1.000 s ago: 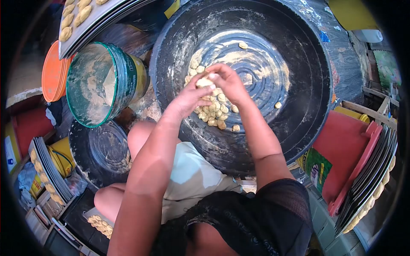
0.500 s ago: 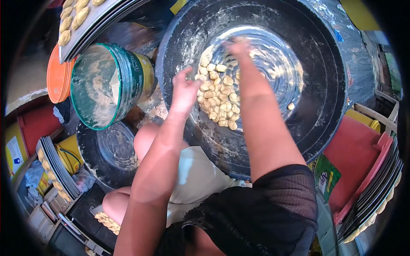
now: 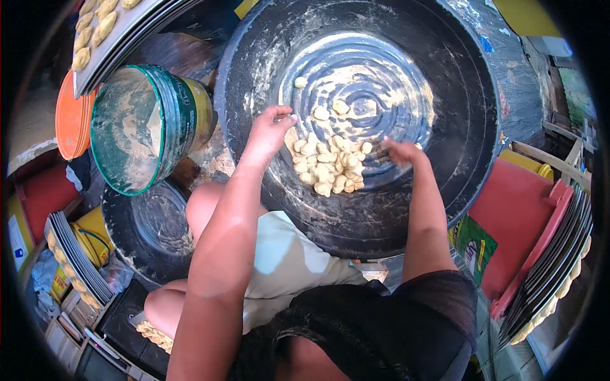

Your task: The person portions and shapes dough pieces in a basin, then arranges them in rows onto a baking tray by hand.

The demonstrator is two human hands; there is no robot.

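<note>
The small dough pieces [image 3: 330, 164] lie mostly in one heap in the big black basin [image 3: 467, 184], on the side of its floor nearer the person, with some resting on top of others. Three pieces sit apart from the heap on the far side: a pair [image 3: 321, 113] close together and one [image 3: 300, 82] farther off toward the basin's left wall. The left hand [image 3: 272, 132] hovers over the left part of the basin, just beyond the heap's left edge, its fingers curled and the thumb tip close to them (whether they meet, or pinch anything, I cannot tell). The right hand [image 3: 403, 152] is over the basin to the right of the heap, apart from it and blurred, so I cannot tell how its fingers stand; a small pale piece [image 3: 417, 146] shows right beside it. Pale powder [image 3: 356, 76] streaks the ridged floor of the basin. To its left, a green-rimmed bucket [image 3: 130, 127] is tipped with its mouth showing powder inside, between the basin and an orange lid [image 3: 68, 120]. A smaller black basin [image 3: 159, 222] lies below the bucket, and at upper left shaped dough [image 3: 103, 26] rests on the top tray [image 3: 124, 25] of a stack.
</note>
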